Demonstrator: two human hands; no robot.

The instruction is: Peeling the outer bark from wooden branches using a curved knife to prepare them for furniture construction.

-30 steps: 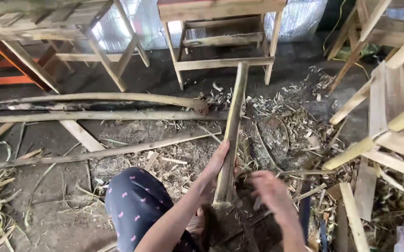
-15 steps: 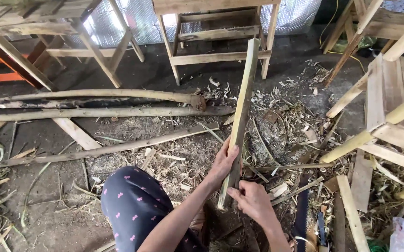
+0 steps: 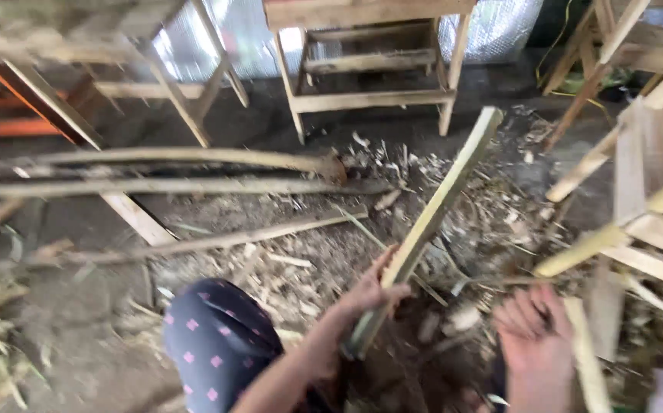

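We are gripping the bamboo stave (image 3: 431, 222) with our left hand (image 3: 369, 291); our right hand (image 3: 534, 333), fingers spread and empty, is hovering right of it, above littered shavings (image 3: 454, 191); long poles (image 3: 171, 172) are lying left of it.

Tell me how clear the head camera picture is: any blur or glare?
Head view: heavy motion blur all over; right hand smeared, left hand on the bamboo strip soft-edged. Bright glare from the foil sheet behind the wooden stool; floor evenly lit.

I hold a long split bamboo strip (image 3: 423, 229), pale yellow-green, tilted with its upper end leaning away to my right. Its lower end points down toward the shaving-strewn floor (image 3: 285, 237) by my knee.
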